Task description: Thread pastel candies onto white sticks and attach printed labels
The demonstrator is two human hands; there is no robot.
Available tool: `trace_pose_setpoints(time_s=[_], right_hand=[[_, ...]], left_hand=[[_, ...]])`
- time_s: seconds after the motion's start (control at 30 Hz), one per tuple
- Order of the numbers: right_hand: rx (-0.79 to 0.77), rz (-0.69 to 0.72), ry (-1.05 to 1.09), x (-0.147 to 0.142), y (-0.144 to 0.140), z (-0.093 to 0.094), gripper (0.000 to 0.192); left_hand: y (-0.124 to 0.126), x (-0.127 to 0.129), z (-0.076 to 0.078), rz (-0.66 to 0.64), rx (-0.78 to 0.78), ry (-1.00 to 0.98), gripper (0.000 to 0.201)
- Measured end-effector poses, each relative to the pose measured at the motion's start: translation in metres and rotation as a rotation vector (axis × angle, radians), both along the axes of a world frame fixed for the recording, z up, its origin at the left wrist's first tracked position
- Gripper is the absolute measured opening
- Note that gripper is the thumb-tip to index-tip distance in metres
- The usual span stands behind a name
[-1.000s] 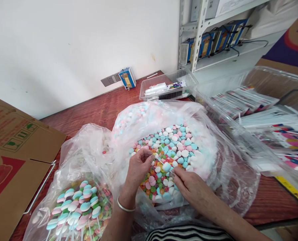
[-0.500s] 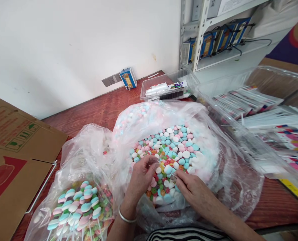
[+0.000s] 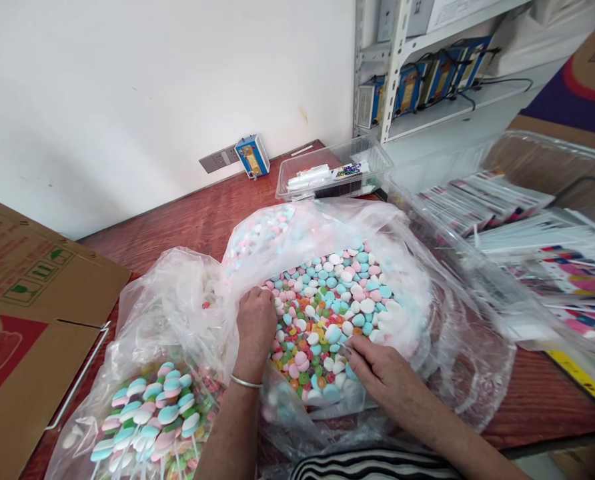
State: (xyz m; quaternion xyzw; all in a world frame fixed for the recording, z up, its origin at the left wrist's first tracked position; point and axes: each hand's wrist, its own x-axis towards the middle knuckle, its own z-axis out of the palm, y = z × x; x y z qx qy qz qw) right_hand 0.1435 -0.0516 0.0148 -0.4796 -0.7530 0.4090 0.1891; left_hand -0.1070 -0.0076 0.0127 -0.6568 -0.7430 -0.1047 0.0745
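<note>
A big clear plastic bag (image 3: 367, 217) lies open, full of pink, white and pale blue marshmallows (image 3: 327, 283), with gummy rings (image 3: 305, 320) in several colours among them. My left hand (image 3: 257, 323), a bangle at its wrist, is at the left edge of the candy. Its fingers are curled together and hide what is between them. Low over the pile, my right hand (image 3: 377, 367) pinches a thin white stick (image 3: 345, 345). A pale blue and white marshmallow (image 3: 333, 333) is at the stick's tip.
Left of the big bag, finished candy skewers (image 3: 152, 413) lie on another plastic bag (image 3: 172, 273). A cardboard box (image 3: 42, 313) is at far left. Clear bins (image 3: 507, 220) with printed packets and white sticks are at right. A small tray (image 3: 337, 170) and a blue device (image 3: 252, 157) stand behind.
My left hand has moved away from the stick, left and slightly up to the edge of the candy. My right hand stays in place with the stick. The view has shifted slightly.
</note>
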Motion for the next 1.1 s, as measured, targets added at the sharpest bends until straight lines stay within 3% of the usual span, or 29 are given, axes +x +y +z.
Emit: trace_pose_setpoints(time_s=[0.07, 0.13, 0.23, 0.3, 0.37, 0.8, 0.97, 1.1], right_hand=[[-0.011, 0.003, -0.008, -0.001, 0.000, 0.001, 0.025], [-0.016, 0.013, -0.009, -0.002, 0.001, 0.002, 0.024], [-0.024, 0.026, 0.000, -0.003, 0.001, 0.005, 0.025], [-0.031, 0.032, 0.001, -0.003, 0.001, 0.007, 0.024], [-0.034, 0.029, -0.002, -0.002, 0.001, 0.007, 0.024], [-0.045, 0.006, 0.031, 0.000, -0.001, 0.003, 0.025], [-0.052, 0.000, 0.012, 0.000, 0.000, 0.002, 0.024], [-0.043, -0.046, 0.073, 0.000, 0.000, -0.001, 0.024]], left_hand=[[-0.004, 0.004, 0.004, 0.014, 0.074, -0.205, 0.021], [-0.009, 0.012, 0.010, 0.013, 0.092, -0.571, 0.018], [-0.018, 0.028, 0.019, -0.004, -0.037, -1.146, 0.023], [-0.022, 0.038, 0.022, 0.001, -0.113, -1.367, 0.027], [-0.025, 0.046, 0.022, 0.003, -0.128, -1.468, 0.027], [-0.025, 0.052, 0.014, 0.055, -0.151, -1.528, 0.029], [-0.030, 0.058, 0.011, -0.032, -0.135, -1.479, 0.023], [-0.040, 0.070, 0.006, -0.185, -0.082, -1.303, 0.013]])
